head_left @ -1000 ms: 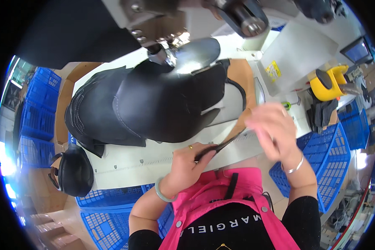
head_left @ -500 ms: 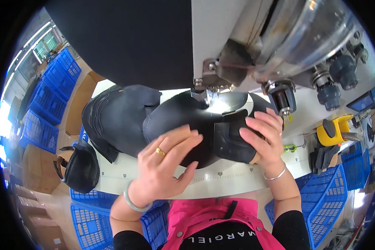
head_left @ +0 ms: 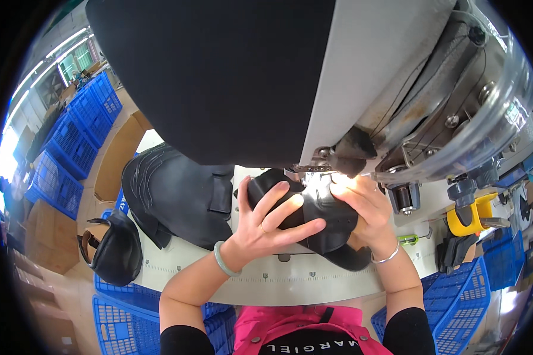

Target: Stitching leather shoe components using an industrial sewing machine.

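Note:
A black leather piece (head_left: pixel 334 222) with a folded, seamed part lies under the lit head of a sewing machine (head_left: pixel 337 151). My left hand (head_left: pixel 272 222) rests on its left part, fingers spread and stretched out. At its right side, my right hand (head_left: pixel 367 210) grips the leather, fingertips close to the bright lamp spot; the thumb is hidden. The needle cannot be made out in the glare. Left of my left hand, a stack of black leather pieces (head_left: pixel 180 192) with stitched edges lies on the white table (head_left: pixel 219 284).
A curved black leather part (head_left: pixel 117 251) sits at the table's left edge. To the right are a green-handled tool (head_left: pixel 407 239), dark leather scraps (head_left: pixel 453 251) and a yellow holder (head_left: pixel 465 219). Blue crates (head_left: pixel 124 322) stand below and along the left. The machine's housing (head_left: pixel 213 77) overhangs the work.
The leather piece has been turned and shifted under the machine head. My left hand has moved up and spread its fingers on it; my right hand has moved slightly left. The view has shifted too.

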### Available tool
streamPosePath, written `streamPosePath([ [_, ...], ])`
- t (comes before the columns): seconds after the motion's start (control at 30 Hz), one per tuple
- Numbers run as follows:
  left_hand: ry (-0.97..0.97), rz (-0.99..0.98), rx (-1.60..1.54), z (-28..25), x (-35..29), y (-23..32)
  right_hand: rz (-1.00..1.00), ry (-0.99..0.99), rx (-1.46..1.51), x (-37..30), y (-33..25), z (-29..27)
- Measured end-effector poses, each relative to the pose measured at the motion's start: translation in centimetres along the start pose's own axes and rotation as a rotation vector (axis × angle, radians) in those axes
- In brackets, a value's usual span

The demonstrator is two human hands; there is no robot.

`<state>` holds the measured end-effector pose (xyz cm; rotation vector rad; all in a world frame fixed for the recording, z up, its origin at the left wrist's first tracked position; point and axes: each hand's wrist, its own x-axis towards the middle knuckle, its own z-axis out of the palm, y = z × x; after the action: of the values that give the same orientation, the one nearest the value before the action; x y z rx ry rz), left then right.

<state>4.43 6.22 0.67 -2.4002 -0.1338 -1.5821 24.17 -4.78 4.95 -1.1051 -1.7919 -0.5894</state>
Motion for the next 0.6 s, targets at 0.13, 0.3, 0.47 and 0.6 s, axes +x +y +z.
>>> streamPosePath([
  [0.13, 0.015, 0.022, -0.058, -0.6, 0.2, -0.3, 0.017, 0.06, 0.053, -0.4, -0.4, -0.1],
  [0.3, -0.044, -0.013, -0.065, -1.1, 0.4, 0.0, 0.049, 0.062, 0.083, -0.7, -0.3, 0.1],
  [0.47, -0.052, -0.015, -0.063, -1.5, 0.6, 0.1, 0.098, 0.032, 0.121, -0.8, -0.2, 0.3],
  [0.6, -0.06, -0.016, -0.035, -1.6, 0.8, 0.2, 0.084, 0.039, 0.119, -1.1, 0.0, 0.3],
])
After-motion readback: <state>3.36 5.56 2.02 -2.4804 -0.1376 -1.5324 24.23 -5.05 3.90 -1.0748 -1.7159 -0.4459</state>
